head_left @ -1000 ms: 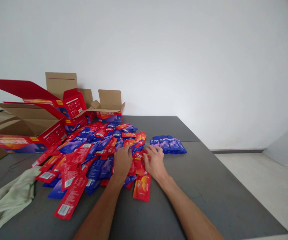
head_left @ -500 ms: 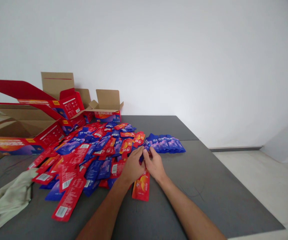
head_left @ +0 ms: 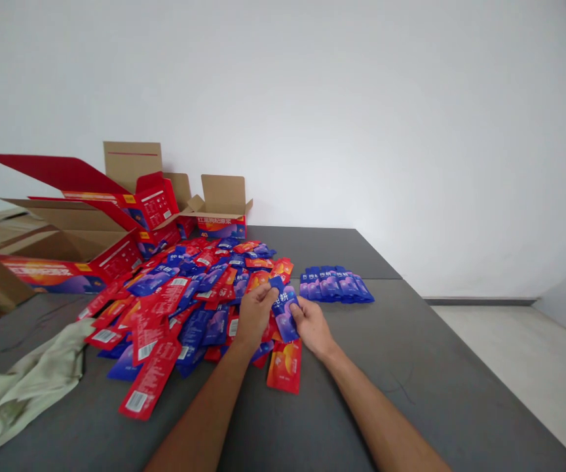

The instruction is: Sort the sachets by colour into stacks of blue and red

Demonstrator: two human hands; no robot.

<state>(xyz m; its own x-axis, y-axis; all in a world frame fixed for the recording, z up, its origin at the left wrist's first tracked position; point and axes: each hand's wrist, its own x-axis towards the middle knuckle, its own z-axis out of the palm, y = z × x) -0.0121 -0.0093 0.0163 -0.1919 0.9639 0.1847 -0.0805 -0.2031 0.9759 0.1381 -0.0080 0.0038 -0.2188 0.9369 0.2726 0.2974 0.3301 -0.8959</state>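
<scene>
Cardboard boxes (head_left: 221,228) behind sachet pile (head_left: 169,298)

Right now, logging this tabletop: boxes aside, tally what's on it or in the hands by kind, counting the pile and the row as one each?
Mixed pile of red and blue sachets: 1
Row of blue sachets: 1
Held blue sachet: 1
Pale cloth: 1
Total: 4

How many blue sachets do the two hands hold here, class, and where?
1 visible: the blue sachet is between the left hand, at its upper left, and the right hand, at its right edge. Another could be hidden behind it.
</scene>
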